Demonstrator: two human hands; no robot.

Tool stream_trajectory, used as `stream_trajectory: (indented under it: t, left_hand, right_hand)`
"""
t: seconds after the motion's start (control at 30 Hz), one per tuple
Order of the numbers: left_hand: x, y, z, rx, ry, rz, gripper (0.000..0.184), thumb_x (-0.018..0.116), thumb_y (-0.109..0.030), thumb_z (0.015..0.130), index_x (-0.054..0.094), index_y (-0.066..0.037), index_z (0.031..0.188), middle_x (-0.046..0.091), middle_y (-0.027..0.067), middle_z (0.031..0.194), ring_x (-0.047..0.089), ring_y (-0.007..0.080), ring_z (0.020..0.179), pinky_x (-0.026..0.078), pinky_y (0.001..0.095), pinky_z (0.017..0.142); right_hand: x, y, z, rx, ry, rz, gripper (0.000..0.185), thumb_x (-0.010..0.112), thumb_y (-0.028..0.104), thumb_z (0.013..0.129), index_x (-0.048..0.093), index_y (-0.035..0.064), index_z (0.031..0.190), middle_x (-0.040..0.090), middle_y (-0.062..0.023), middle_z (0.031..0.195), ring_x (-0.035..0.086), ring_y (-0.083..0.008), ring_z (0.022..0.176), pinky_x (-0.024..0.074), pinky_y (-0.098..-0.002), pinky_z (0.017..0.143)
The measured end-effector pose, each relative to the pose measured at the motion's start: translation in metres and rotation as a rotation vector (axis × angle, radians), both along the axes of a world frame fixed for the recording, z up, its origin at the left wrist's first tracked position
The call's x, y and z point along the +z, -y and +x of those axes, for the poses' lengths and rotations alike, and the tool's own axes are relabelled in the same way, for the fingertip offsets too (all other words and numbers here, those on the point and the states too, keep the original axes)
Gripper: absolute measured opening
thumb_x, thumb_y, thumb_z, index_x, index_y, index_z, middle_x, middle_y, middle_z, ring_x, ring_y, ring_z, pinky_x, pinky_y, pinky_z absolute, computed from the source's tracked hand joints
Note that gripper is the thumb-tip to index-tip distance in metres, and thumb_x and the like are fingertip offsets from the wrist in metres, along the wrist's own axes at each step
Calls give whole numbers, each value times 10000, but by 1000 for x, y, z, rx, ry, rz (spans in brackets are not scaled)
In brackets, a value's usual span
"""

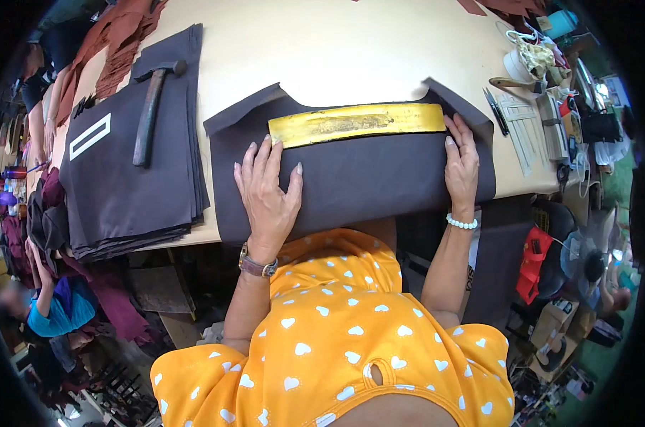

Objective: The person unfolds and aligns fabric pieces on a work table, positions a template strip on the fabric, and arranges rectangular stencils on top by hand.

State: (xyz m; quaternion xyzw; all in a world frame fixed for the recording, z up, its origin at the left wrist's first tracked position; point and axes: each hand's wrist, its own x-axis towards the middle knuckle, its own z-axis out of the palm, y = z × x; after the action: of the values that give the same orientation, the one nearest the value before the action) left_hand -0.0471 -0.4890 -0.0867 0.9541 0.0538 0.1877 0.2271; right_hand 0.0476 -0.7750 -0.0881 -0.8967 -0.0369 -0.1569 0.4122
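Note:
A long yellow strip [358, 109], scuffed brown along its middle, lies across a dark, leather-like sheet [358, 174] at the table's near edge. The sheet's two far corners curl upward. My left hand [267, 188] rests flat on the sheet with fingers spread, its fingertips at the strip's lower left end. At the opposite end is my right hand [463, 167], its fingers stretched out beside the strip's right edge and over the sheet. Neither hand is wrapped round anything.
To the left, a stack of dark sheets [169, 135] bears a hammer [149, 117] and a white rectangular frame [91, 136]. A brush [511, 84], a pen-like tool [496, 112] and pale strips [520, 132] lie right. Another person [59, 309] is at far left.

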Motion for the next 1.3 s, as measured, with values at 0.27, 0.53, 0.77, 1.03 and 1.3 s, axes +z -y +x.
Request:
stream_trajectory:
  t: [0.27, 0.53, 0.77, 1.03, 1.3]
  left_hand:
    - [3, -1, 0, -6, -18, -70, 439, 606, -197, 811, 512, -43, 1212, 500, 139, 1252, 413, 334, 1178, 244, 503, 1017]
    - [1, 0, 0, 0, -5, -28, 448, 602, -204, 820, 499, -56, 1231, 497, 128, 1262, 395, 331, 1203, 239, 499, 1020]
    - [2, 0, 1, -5, 2, -25, 448, 605, -211, 822, 501, -52, 1228, 499, 135, 1259, 402, 329, 1197, 241, 488, 1021]
    - [3, 1, 0, 15, -31, -37, 451, 619, -202, 816, 509, -40, 1223, 515, 134, 1242, 419, 331, 1178, 247, 461, 1026]
    - [3, -1, 0, -15, -10, -93, 435, 605, -203, 823, 516, -51, 1220, 514, 135, 1247, 422, 342, 1172, 220, 489, 1041]
  right_hand:
    - [-2, -3, -1, -58, 33, 66, 353, 428, 23, 858, 492, -15, 1203, 623, -105, 1103, 545, -261, 1064, 378, -338, 959]
    - [2, -5, -2, -83, -17, 159, 346, 414, 20, 868, 493, -17, 1203, 637, -92, 1075, 560, -231, 1035, 390, -331, 941]
    - [-1, -4, -1, -91, -16, 170, 341, 466, 23, 857, 501, -20, 1193, 641, -95, 1067, 569, -222, 1022, 385, -321, 945]
    - [0, -5, -2, -94, -49, 192, 356, 515, 18, 837, 505, -13, 1192, 634, -93, 1082, 551, -223, 1064, 374, -320, 958]
    - [2, -7, -2, -100, -21, 112, 297, 541, 34, 825, 586, 17, 1119, 631, -106, 1079, 527, -245, 1096, 375, -339, 966]
